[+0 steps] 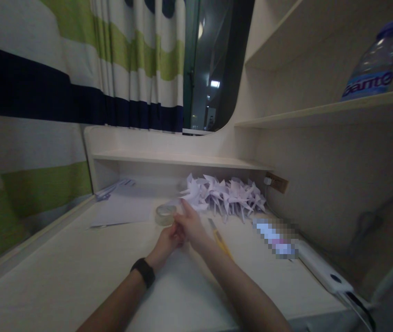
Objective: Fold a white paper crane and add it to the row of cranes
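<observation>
My right hand (pixel 192 225) reaches forward over the pale desk (pixel 79 272) and pinches a white folded paper piece (pixel 191 196) at the near edge of a pile of folded paper shapes (pixel 231 196). My left hand (pixel 169 242), with a black band on its wrist, sits curled right beside and partly under the right hand; whatever it may hold is hidden. A roll of clear tape (pixel 165 215) lies just left of both hands. A yellow-handled cutter (pixel 219 237) lies just right of my right forearm.
Flat white sheets (pixel 123 205) lie at the back left under a low shelf (pixel 182 159). A white power strip (pixel 320 269) with cables lies along the right edge, below a wall socket (pixel 277 182). A water bottle (pixel 376 60) stands on the upper right shelf. Striped curtains hang on the left.
</observation>
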Available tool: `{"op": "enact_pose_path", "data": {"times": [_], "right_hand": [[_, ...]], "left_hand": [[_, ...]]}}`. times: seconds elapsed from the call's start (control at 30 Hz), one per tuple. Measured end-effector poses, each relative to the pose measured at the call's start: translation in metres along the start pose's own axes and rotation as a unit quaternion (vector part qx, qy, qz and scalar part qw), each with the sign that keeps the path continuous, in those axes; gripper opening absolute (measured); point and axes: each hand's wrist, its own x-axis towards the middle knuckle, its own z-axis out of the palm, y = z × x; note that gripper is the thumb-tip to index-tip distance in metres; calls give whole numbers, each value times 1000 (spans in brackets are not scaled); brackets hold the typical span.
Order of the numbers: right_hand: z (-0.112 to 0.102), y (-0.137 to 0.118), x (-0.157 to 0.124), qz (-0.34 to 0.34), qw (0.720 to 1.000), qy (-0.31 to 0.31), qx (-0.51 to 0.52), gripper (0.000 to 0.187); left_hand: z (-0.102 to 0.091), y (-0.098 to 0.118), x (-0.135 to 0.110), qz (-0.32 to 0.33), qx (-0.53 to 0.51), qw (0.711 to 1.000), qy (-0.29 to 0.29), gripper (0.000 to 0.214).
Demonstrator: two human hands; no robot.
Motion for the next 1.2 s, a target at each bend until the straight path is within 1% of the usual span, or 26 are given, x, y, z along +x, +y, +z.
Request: {"op": "enact_pose_path", "data": {"times": [0.03,0.07,0.1,0.13,0.2,0.23,0.27,0.3,0.4,0.5,0.6,0.67,0.77,0.87,0.97,1.1,1.2], "right_hand": [[-5,-1,-5,-21,999,14,-36,53],[-10,-1,-11,-47,994,31,-96,42],[-15,0,-18,-73,982,47,-170,31],[-20,2,-24,-90,963,65,-247,25],[-28,11,-36,-78,919,84,-378,24],[-30,16,-40,-66,902,87,-418,25],[-31,23,-42,-56,893,86,-439,25],[-30,29,-42,-50,892,80,-442,26],[-24,43,-37,-29,913,63,-403,25],[-16,49,-30,-15,925,68,-374,22],[-13,51,-27,12,926,84,-368,21],[-13,53,-27,15,927,92,-364,22],[-14,59,-25,12,924,109,-365,23],[-22,64,-13,45,908,135,-394,20],[-39,67,11,65,898,153,-408,19],[-61,74,49,81,887,173,-420,20],[-70,80,71,99,879,188,-427,21]], "left_hand": [[-1,0,2,7,-4,1000,0,35],[-3,0,3,12,-12,1000,0,35],[-6,1,4,15,-21,1000,2,36],[-8,2,5,18,-29,999,8,38],[-12,5,7,31,-32,999,30,41],[-13,7,7,40,-25,998,40,42],[-14,10,7,46,-14,998,46,42],[-14,11,7,48,-2,998,49,41],[-13,15,6,34,24,998,45,40],[-12,16,6,44,38,998,35,35],[-11,18,4,64,54,996,13,29],[-10,21,3,70,65,995,6,26],[-9,25,3,55,62,996,20,33],[-10,26,3,26,56,996,68,45],[-14,22,4,7,72,991,109,49],[-18,12,7,-8,95,987,129,47],[-19,4,10,-6,86,988,127,46]]}}
